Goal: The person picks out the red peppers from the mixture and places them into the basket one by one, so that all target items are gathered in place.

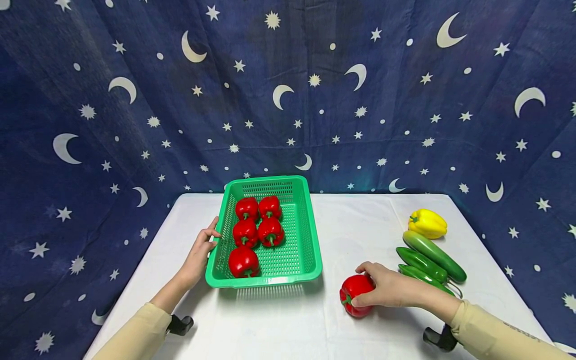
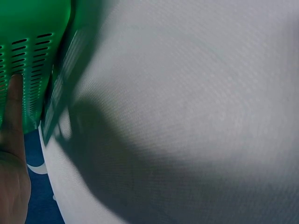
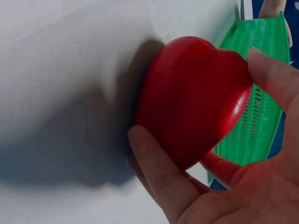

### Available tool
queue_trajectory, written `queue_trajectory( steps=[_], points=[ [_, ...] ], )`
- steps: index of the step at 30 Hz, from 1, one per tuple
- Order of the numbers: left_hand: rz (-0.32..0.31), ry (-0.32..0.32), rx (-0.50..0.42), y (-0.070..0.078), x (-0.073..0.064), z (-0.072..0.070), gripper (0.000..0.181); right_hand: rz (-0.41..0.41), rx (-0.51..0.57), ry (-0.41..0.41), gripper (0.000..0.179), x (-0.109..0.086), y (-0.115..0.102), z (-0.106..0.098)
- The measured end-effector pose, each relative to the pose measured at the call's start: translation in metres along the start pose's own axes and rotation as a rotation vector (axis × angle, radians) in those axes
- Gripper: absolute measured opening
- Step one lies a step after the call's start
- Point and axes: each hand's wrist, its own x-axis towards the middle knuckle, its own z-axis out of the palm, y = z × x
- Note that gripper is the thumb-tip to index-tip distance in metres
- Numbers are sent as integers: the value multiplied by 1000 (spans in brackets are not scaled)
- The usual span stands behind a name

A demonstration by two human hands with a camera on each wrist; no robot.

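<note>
My right hand (image 1: 387,287) grips a red bell pepper (image 1: 357,295) right of the basket, its stem side facing the front left. In the right wrist view, thumb and fingers (image 3: 161,175) spread around the smooth red pepper (image 3: 191,102), close over the white cloth. Five is avoided here: several red bell peppers (image 1: 245,232) sit in the left half of a green plastic basket (image 1: 310,240). My left hand (image 1: 198,255) rests against the basket's left side, fingers at the rim. The left wrist view shows one straight finger (image 2: 15,107) along the slotted outer wall (image 2: 32,28).
At the table's right lie a yellow bell pepper (image 1: 427,223), a cucumber (image 1: 434,256) and green chili peppers (image 1: 422,264), close by my right forearm. A white cloth covers the table (image 1: 360,225). Behind hangs a blue curtain (image 1: 252,100) with moons and stars.
</note>
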Motion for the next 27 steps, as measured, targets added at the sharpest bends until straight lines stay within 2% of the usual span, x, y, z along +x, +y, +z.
queue_trajectory(
  steps=[5, 13, 27],
  points=[
    [-1, 0, 3, 0, 0, 0, 23, -20, -8, 25, 70, 1, 3, -1],
    [2, 0, 4, 1, 0, 1, 22, -32, -5, 41, 77, 5, 6, -5],
    [-4, 0, 9, 4, 0, 2, 22, -112, 38, 60, 67, 5, 12, -7]
  ],
)
